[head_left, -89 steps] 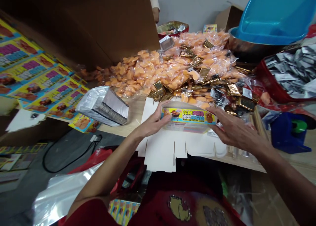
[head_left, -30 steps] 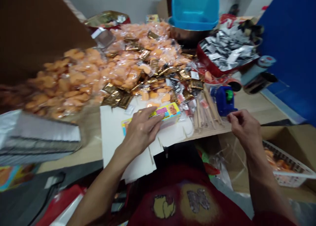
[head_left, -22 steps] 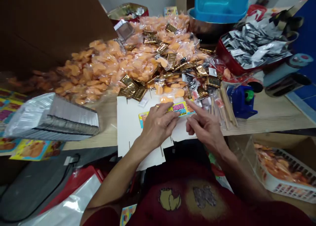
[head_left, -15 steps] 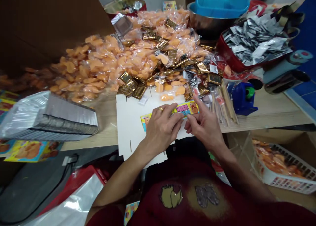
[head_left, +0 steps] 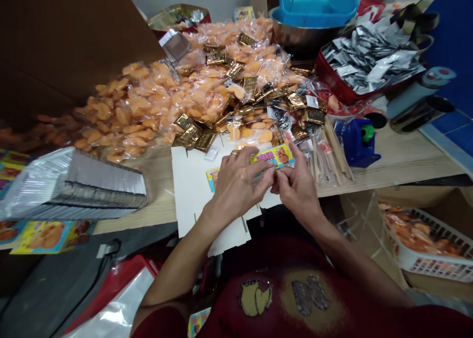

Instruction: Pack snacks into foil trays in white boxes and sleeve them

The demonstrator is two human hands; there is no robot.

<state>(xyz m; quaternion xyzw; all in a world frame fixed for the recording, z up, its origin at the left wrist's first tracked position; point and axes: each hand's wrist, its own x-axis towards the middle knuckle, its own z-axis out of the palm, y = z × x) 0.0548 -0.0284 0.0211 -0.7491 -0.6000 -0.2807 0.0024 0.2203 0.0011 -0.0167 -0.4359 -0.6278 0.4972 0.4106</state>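
A small yellow printed box (head_left: 271,156) lies on flat white die-cut cardboard sheets (head_left: 190,180) at the table's near edge. My left hand (head_left: 240,185) rests over the box's left half, fingers curled and pressing it down. My right hand (head_left: 295,190) is closed at the box's front edge, its fingertips pinched against the box beside the left hand. Just behind the box lies a large heap of clear-wrapped orange snacks (head_left: 155,101) with several gold foil packets (head_left: 192,133) mixed in.
A blue tape dispenser (head_left: 354,141) and wooden sticks (head_left: 330,153) lie right of the box. A stack of silver foil trays (head_left: 74,185) sits at left. Behind are a red tub of silver sachets (head_left: 369,62), a blue lid on a metal bowl (head_left: 314,5) and a brown carton (head_left: 66,42). A white basket (head_left: 424,239) stands below at right.
My right hand came back from beside the tape dispenser to the box and closed on its front edge. My left hand stayed on the box throughout.
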